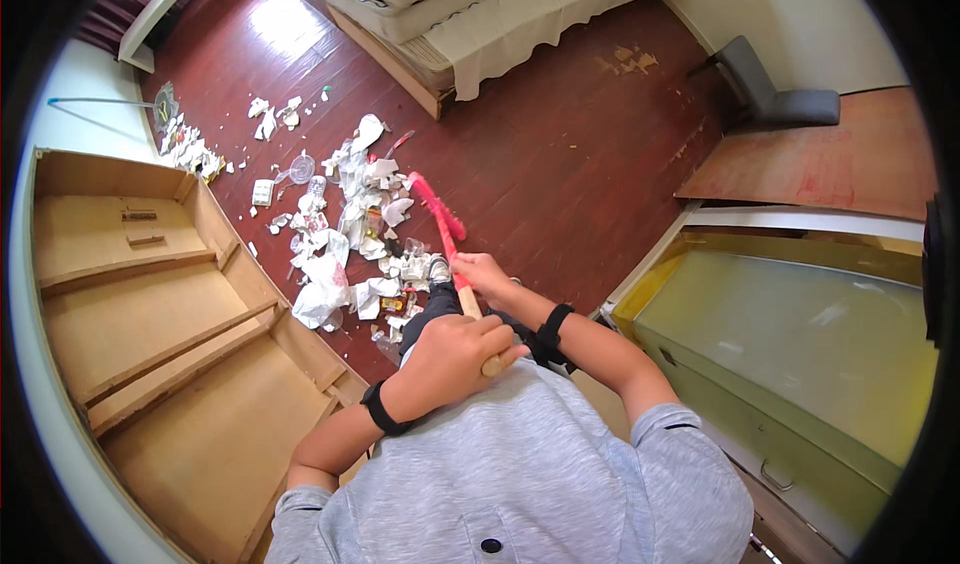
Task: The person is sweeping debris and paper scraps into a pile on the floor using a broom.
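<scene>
A broom with a pale wooden handle and a pink-red head (437, 207) slants away from my body over the dark red floor. My left hand (455, 356) is closed round the top end of the handle, close to my chest. Farther down, my right hand (484, 275) grips the handle near the pink part. Left of the broom head spreads a heap of litter (358, 189): torn paper, scraps and clear plastic. A crumpled white plastic bag (322, 289) lies at its near side. The broom head is beside the heap's right edge.
A wooden cabinet frame (180, 334) lies along the left. Mattresses on a bed (430, 49) stand at the back. On the right are a grey chair (765, 94), a brown board (830, 159) and a greenish cabinet (790, 334). More scraps (190, 151) gather by the left wall.
</scene>
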A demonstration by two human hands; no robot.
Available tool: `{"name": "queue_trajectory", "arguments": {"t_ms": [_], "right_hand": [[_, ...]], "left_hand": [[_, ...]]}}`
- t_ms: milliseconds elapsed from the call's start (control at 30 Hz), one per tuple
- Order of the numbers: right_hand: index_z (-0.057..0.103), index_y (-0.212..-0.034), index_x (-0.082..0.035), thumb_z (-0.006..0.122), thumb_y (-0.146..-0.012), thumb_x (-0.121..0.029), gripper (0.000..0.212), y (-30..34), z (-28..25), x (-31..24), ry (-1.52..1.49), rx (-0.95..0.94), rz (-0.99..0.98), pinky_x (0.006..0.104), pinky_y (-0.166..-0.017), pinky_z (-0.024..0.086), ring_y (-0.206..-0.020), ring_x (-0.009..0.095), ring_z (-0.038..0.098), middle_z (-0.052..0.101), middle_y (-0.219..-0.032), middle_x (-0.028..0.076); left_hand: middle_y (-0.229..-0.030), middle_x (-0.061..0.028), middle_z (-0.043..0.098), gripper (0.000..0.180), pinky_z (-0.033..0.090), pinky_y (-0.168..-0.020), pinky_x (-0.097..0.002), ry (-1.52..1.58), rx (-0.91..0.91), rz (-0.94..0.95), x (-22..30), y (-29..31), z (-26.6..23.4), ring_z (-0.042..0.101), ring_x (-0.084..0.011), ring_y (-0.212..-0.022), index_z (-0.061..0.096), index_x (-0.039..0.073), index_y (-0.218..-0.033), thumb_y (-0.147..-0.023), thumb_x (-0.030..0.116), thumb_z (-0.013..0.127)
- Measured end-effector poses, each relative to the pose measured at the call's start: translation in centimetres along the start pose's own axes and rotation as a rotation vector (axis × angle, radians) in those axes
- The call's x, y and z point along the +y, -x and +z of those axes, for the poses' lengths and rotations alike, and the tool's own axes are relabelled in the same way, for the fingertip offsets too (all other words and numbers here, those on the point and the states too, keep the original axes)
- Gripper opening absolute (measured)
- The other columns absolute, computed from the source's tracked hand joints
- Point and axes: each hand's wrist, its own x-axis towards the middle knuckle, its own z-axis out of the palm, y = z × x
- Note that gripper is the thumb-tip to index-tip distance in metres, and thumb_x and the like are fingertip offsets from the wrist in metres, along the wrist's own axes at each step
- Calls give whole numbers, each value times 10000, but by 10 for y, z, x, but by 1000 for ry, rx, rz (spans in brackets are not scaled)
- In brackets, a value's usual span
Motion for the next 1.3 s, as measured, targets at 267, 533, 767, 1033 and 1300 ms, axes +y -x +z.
{"name": "queue_trajectory", "arguments": {"t_ms": [267, 533, 767, 1033, 1300], "right_hand": [[578, -963, -131, 542, -891, -247, 142, -58, 25, -8, -73, -74, 25, 262, -458, 438, -527, 95, 515, 524, -678, -24], [615, -1021, -88, 579, -877, -203, 188, -14, -26, -79, -99, -127, -34, 215, -453, 344, -548, 52, 441, 474, -670, -48], [565, -954, -110, 617, -870, -273, 191, -16, -218, -111, -52, 206, -112, 217, -414, 375, -523, 60, 477, 477, -666, -38], [480, -796, -115, 617, -829, -181, 156, -42, -409, -99, -177, 605, -171, 269, -357, 364, -431, 103, 470, 493, -616, -3], [495, -796, -77, 611, -814, -165, 147, -76, -429, -102, -57, 517, -67, 266, -351, 395, -429, 130, 518, 533, -593, 41]], "left_hand": [[-669, -40, 523, 280, 447, -547, -367, -76, -221, 68, -58, -2, -23, 576, -238, -564, 529, 106, -686, -812, 320, 657], [-625, -17, 515, 306, 423, -485, -322, -21, -151, 335, -36, -91, -32, 535, -200, -491, 503, 110, -658, -794, 319, 681], [-716, -38, 539, 262, 462, -584, -351, 150, -195, 315, -34, -213, 44, 567, -235, -625, 532, 92, -708, -769, 276, 708], [-825, -55, 545, 189, 452, -675, -394, 225, -383, 124, -55, -340, 166, 561, -275, -767, 539, 82, -804, -834, 235, 645], [-891, -84, 555, 183, 446, -751, -397, 304, -452, -73, -60, -373, 170, 556, -283, -869, 535, 43, -828, -834, 186, 648]]}}
